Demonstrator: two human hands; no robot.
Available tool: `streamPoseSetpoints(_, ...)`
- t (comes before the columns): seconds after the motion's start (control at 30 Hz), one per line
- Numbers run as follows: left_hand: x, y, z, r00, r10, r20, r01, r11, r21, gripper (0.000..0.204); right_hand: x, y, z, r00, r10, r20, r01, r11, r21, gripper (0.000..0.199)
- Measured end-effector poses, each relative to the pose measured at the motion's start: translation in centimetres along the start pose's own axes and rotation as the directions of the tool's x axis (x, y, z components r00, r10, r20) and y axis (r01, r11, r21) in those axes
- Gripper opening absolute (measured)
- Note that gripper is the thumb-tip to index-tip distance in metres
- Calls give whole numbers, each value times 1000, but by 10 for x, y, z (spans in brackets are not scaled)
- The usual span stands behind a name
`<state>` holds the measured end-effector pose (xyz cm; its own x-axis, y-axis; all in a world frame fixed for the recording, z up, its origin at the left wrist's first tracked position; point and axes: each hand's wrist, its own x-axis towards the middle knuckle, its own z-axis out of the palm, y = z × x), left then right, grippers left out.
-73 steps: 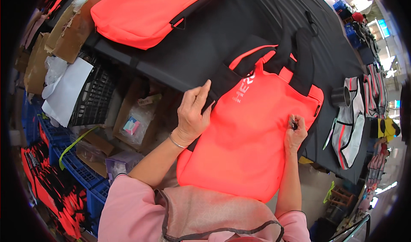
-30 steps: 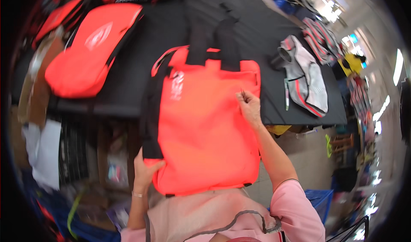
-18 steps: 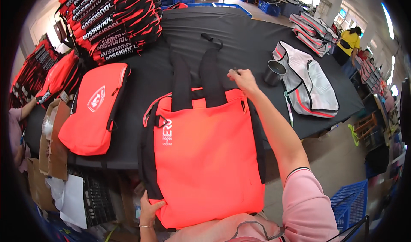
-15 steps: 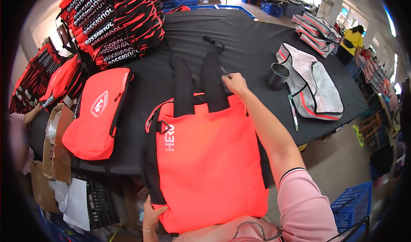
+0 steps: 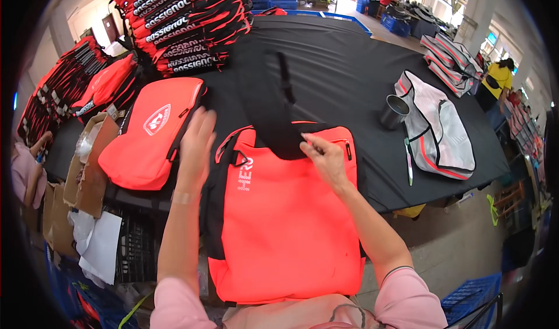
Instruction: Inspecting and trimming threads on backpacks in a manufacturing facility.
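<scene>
A bright red-orange backpack [image 5: 291, 230] with black sides lies in front of me, its lower end against my body. Black shoulder straps [image 5: 271, 110] rise from its top edge, blurred by motion. My right hand [image 5: 329, 160] is closed at the strap's lower right edge, around a small dark tool that its fingers mostly hide. Whether the fingers also pinch the strap is unclear. My left hand [image 5: 199, 140] is raised left of the backpack, somewhat blurred, fingers stretched out and holding nothing. Just beyond it lies a second red-orange bag [image 5: 142, 140] with a white emblem.
A tall stack of red and black bags [image 5: 180, 29] stands at the far left of the black-covered table [image 5: 349, 67]. To the right are a dark metal cup [image 5: 395, 112], a grey-white bag [image 5: 439, 131] and a pen [image 5: 409, 163]. Cardboard boxes [image 5: 87, 166] and another person's arm [image 5: 36, 148] are at left.
My left hand has left the backpack's lower corner and come up beside its top. My right hand has drawn back toward me onto the strap base. The straps have swung, and the view has shifted.
</scene>
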<state>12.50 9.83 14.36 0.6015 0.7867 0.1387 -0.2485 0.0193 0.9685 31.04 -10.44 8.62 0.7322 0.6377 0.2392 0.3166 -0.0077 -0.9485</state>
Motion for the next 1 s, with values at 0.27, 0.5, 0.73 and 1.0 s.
streamPoseSetpoints(0.27,4,10,103,945,-25,326,-47,977,210,47,-69,-5,-33,965,-204,-164,204,979,-16,26)
streamPoseSetpoints(0.5,-106,-54,114,781,-198,592,71,970,231,28,-93,-39,-57,996,22,-88,-16,998,64,20)
streamPoseSetpoints(0.73,-145,-30,97,771,-163,616,-134,904,406,32,-107,-44,-68,967,129,221,-196,929,314,27)
streamPoseSetpoints(1.0,-180,-65,59,698,320,641,-648,663,375,33,-135,-10,-20,609,517,602,-768,574,284,30)
